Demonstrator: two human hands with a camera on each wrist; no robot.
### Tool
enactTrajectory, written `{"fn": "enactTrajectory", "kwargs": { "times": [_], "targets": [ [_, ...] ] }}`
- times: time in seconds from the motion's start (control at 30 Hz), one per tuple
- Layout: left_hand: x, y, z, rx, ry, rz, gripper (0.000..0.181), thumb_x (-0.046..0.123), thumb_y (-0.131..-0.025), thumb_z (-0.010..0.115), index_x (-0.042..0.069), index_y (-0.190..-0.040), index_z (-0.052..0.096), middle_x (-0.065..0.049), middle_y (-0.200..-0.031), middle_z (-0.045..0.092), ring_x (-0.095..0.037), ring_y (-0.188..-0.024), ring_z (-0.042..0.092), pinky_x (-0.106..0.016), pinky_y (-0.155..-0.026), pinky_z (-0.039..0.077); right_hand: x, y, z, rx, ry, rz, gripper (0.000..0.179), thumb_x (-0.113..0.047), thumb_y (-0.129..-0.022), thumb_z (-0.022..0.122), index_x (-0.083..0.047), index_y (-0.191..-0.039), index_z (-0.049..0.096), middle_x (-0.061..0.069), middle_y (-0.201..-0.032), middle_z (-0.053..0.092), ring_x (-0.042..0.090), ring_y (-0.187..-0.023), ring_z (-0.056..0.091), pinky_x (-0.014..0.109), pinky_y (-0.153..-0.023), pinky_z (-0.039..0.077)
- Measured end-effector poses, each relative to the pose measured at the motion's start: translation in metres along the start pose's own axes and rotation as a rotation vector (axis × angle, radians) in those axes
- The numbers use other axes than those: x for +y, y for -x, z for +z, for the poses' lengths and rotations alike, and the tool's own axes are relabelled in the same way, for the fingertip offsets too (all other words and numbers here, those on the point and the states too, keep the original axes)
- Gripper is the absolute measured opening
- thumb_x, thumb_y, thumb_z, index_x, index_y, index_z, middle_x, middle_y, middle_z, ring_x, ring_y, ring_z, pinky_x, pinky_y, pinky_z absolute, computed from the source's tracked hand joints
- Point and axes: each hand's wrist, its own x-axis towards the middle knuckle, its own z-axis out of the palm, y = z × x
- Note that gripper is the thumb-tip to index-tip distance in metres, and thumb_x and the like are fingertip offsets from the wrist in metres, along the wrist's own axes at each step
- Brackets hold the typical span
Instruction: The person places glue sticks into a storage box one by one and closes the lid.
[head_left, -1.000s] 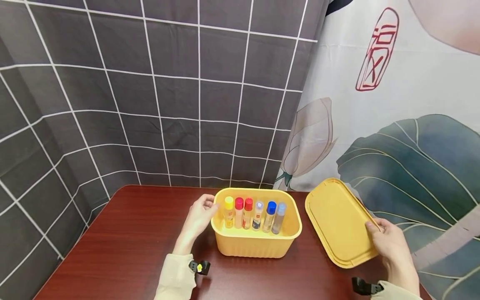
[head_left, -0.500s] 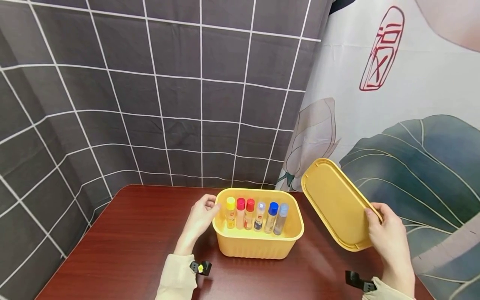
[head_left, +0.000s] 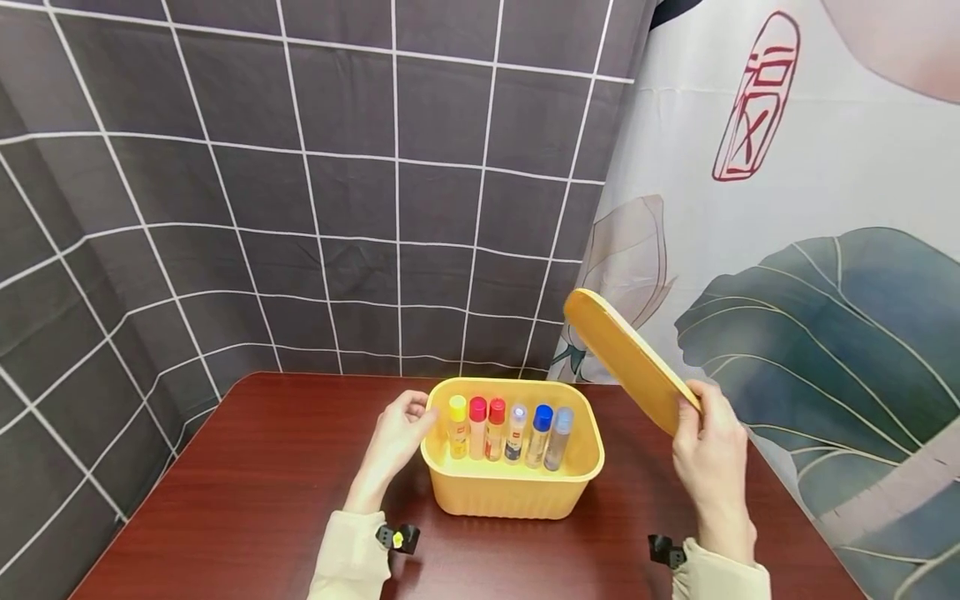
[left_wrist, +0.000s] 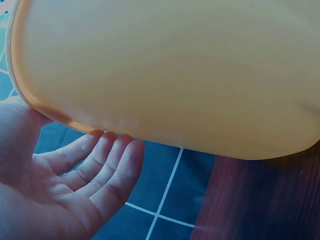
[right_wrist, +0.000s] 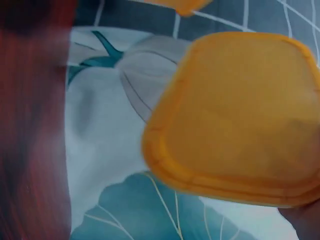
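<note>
A yellow plastic storage box (head_left: pixel 510 496) stands on the table, its top uncovered. Inside it, several clear tubes with coloured caps (head_left: pixel 515 433) stand upright in a row; their kind is hard to tell. My left hand (head_left: pixel 396 433) holds the box at its left end, thumb at the rim; the left wrist view shows the fingertips (left_wrist: pixel 132 150) against its edge. To the right, my right hand (head_left: pixel 712 446) grips the yellow lid (head_left: pixel 626 358) by its near end. The lid is in the air, tilted and seen almost edge-on, apart from the box.
The red-brown wooden table (head_left: pixel 247 475) extends to both sides of the box. Behind it hangs a dark grey curtain (head_left: pixel 345 200) with white grid lines. A pale curtain with leaf prints (head_left: pixel 825 317) hangs at the right.
My right hand has lifted the lid and carried it left towards the box, turning it from nearly face-on to almost edge-on. The left hand and the box have stayed in place.
</note>
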Motion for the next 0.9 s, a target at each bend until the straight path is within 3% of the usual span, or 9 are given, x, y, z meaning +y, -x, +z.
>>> {"fn": "enactTrajectory", "kwargs": {
  "times": [0.13, 0.4, 0.57, 0.7, 0.9],
  "targets": [
    [-0.001, 0.000, 0.000, -0.006, -0.005, 0.004, 0.028, 0.019, -0.090, 0.067, 0.003, -0.113, 0.063, -0.009, -0.092, 0.064, -0.022, -0.082, 0.060, -0.037, -0.078, 0.054, -0.009, 0.002, 0.014, 0.026, -0.054, -0.127, 0.019, 0.013, -0.085, 0.060, 0.008, -0.103, 0.063, 0.022, -0.094, 0.062, 0.038, -0.088, 0.054, 0.037, -0.078, 0.037],
    [0.001, 0.001, -0.004, -0.019, -0.023, 0.016, 0.029, 0.020, -0.091, 0.068, 0.002, -0.113, 0.063, -0.008, -0.090, 0.063, -0.022, -0.083, 0.062, -0.040, -0.081, 0.054, -0.026, 0.005, 0.031, 0.100, -0.172, -0.294, 0.022, 0.013, -0.081, 0.060, 0.006, -0.100, 0.067, 0.019, -0.092, 0.065, 0.039, -0.091, 0.056, 0.028, -0.090, 0.036],
    [0.002, 0.001, -0.006, -0.030, -0.032, 0.022, 0.029, 0.020, -0.092, 0.068, 0.002, -0.114, 0.063, -0.009, -0.091, 0.064, -0.022, -0.083, 0.063, -0.041, -0.081, 0.054, -0.037, 0.004, 0.036, 0.144, -0.233, -0.367, 0.016, 0.001, -0.088, 0.057, 0.005, -0.097, 0.069, 0.018, -0.090, 0.067, 0.040, -0.089, 0.057, 0.029, -0.088, 0.037],
    [0.002, 0.000, -0.007, -0.052, -0.050, 0.038, 0.029, 0.021, -0.093, 0.067, 0.003, -0.115, 0.063, -0.008, -0.092, 0.064, -0.022, -0.083, 0.063, -0.040, -0.080, 0.054, -0.046, 0.004, 0.040, 0.170, -0.285, -0.425, 0.025, -0.014, -0.098, 0.053, 0.005, -0.095, 0.070, 0.018, -0.089, 0.068, 0.040, -0.088, 0.058, 0.032, -0.088, 0.039],
    [0.007, 0.000, -0.014, -0.026, -0.057, 0.066, 0.024, 0.023, -0.095, 0.064, 0.007, -0.112, 0.065, -0.006, -0.092, 0.067, -0.021, -0.083, 0.063, -0.037, -0.078, 0.053, -0.060, 0.005, 0.049, 0.177, -0.352, -0.529, 0.026, -0.016, -0.100, 0.056, 0.004, -0.095, 0.071, 0.016, -0.090, 0.070, 0.041, -0.088, 0.059, 0.036, -0.090, 0.043]
  ]
}}
